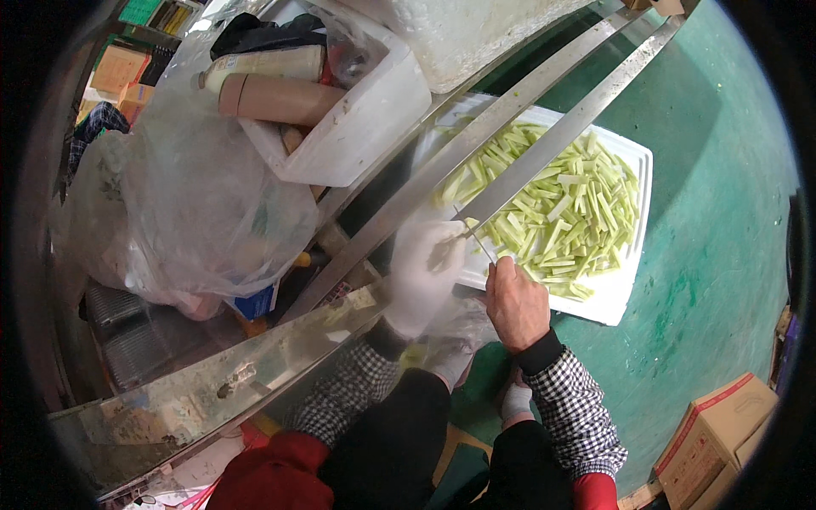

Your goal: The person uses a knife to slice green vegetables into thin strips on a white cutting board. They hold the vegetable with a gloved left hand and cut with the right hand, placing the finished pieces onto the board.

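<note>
My right hand (517, 305), bare, grips a small knife (479, 241) whose thin blade points up and left. Beside the blade is my left hand (426, 271), in a white glove and blurred by motion. Its curled fingers hold a pale green vegetable piece (471, 224), of which only a small end shows at the knife. Below and beyond both hands, many cut pale green vegetable sticks (574, 213) lie spread on a white foam tray (615, 306). A metal rail (542, 150) crosses above the tray and hides some of the sticks.
A second metal rail (440, 169) runs parallel on the left. A foam box (357, 150) holds a pink flask (287, 99) and a bottle (268, 64). Clear plastic bags (197, 191) bulge beside it. A cardboard box (714, 433) stands on the green floor (688, 255).
</note>
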A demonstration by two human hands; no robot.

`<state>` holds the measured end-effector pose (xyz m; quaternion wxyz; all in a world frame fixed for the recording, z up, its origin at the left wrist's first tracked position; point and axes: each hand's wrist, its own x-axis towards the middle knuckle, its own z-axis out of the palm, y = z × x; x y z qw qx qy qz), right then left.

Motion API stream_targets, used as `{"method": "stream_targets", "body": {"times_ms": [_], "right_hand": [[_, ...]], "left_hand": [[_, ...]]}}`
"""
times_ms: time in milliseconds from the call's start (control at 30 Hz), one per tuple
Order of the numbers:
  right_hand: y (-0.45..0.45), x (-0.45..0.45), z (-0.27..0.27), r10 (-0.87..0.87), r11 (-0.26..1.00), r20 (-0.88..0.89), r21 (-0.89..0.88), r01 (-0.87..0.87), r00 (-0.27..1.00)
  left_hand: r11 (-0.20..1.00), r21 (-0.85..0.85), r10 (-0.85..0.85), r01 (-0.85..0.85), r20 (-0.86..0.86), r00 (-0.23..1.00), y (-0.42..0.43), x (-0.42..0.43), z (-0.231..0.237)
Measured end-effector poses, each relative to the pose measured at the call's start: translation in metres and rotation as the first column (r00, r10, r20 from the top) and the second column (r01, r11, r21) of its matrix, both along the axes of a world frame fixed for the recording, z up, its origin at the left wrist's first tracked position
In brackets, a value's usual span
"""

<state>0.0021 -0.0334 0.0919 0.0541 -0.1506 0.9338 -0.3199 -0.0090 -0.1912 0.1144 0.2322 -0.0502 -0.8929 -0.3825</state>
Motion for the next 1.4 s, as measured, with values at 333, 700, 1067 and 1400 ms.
{"method": "stream_targets", "body": {"times_ms": [333,700,1067,1400], "right_hand": [[0.003,-0.002,-0.033,0.035,0.998,0.002,-0.046,-0.035,0.999],[0.017,0.007,-0.074,-0.056,0.899,0.281,-0.403,0.171,0.958],[0.039,0.012,-0.07,-0.248,0.527,0.725,-0.456,0.717,0.643],[0.035,0.012,-0.034,-0.214,0.834,0.15,-0.487,0.26,0.965]], "left_hand": [[0.996,-0.088,-0.006,0.004,-0.021,1.0,-0.002,-0.006,-0.004],[0.99,0.114,0.068,-0.082,0.118,0.991,0.007,-0.007,-0.015],[0.984,0.179,-0.075,0.012,0.347,0.935,0.043,0.013,-0.081],[0.996,-0.015,0.089,-0.089,0.006,0.996,0.012,0.014,0.012]]}}
